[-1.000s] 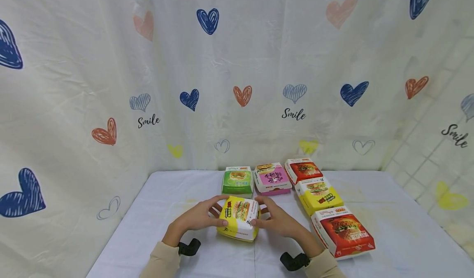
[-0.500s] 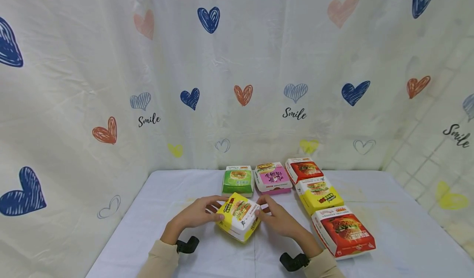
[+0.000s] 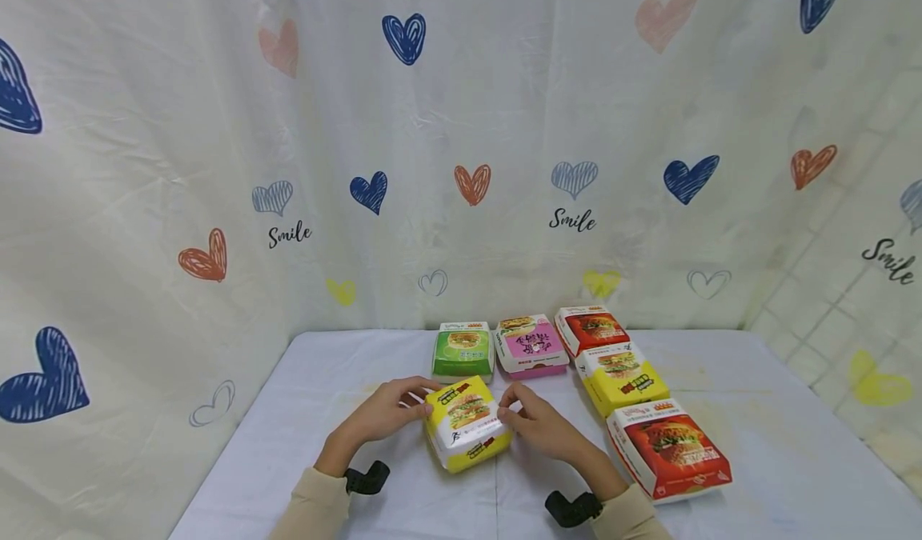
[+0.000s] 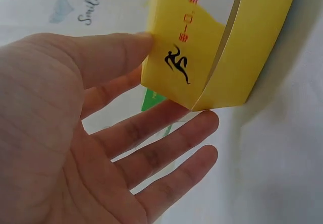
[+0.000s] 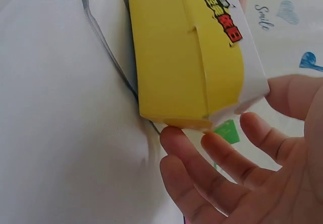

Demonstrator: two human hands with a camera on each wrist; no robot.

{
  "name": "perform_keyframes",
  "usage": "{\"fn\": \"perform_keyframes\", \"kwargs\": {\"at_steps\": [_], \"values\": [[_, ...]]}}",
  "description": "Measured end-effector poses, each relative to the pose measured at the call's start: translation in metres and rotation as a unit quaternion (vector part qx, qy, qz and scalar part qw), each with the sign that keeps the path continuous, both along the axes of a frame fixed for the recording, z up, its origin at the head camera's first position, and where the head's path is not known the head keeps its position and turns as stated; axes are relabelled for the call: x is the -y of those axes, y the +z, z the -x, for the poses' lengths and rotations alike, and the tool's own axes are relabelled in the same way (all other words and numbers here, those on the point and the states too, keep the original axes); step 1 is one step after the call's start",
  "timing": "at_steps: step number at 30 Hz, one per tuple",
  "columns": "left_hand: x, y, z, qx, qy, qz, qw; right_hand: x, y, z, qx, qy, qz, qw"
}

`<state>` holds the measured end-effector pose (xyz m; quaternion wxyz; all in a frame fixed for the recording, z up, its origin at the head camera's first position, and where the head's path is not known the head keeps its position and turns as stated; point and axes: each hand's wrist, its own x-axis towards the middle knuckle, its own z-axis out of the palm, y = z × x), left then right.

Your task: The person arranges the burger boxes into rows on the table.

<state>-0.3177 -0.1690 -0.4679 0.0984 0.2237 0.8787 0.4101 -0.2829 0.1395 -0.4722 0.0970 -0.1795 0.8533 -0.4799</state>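
A yellow-and-white burger box (image 3: 468,424) sits between both hands near the front middle of the table, turned at an angle. My left hand (image 3: 392,410) holds its left corner; in the left wrist view the thumb (image 4: 116,52) presses the top edge, with the other fingers spread alongside and below. My right hand (image 3: 540,424) pinches the opposite corner. From the right wrist, its thumb (image 5: 292,95) meets the box's top edge and fingertips touch the lower side. The box's yellow front flap (image 5: 166,57) is closed.
Behind stand a green burger box (image 3: 463,352) and a pink one (image 3: 531,346). A row on the right holds a red box (image 3: 591,330), another yellow box (image 3: 622,376) and a larger red box (image 3: 670,448). A heart-printed curtain (image 3: 504,124) hangs behind the white-covered table (image 3: 785,460).
The yellow burger box between the hands has rotated, first clockwise, then back the other way, so its yellow front side now shows. The hands have shifted only slightly; the other boxes stay put.
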Motion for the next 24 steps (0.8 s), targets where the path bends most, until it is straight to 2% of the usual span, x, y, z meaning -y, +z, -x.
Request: {"fn": "perform_keyframes", "kwargs": {"at_steps": [9, 14, 19, 24], "values": [[-0.008, -0.005, 0.001, -0.026, 0.038, -0.005, 0.9989, -0.003, -0.003, 0.002, 0.016, 0.035, 0.008, 0.999], [-0.013, -0.007, 0.001, -0.023, 0.051, -0.018, 0.9983, -0.004, 0.000, -0.001, 0.028, 0.047, 0.006, 0.999], [-0.013, -0.009, 0.001, -0.006, 0.041, -0.014, 0.9990, -0.003, 0.000, -0.001, 0.047, 0.051, 0.014, 0.997], [-0.011, -0.009, 0.001, 0.011, 0.012, -0.026, 0.9995, -0.003, -0.001, -0.001, 0.066, 0.055, 0.029, 0.996]]}}
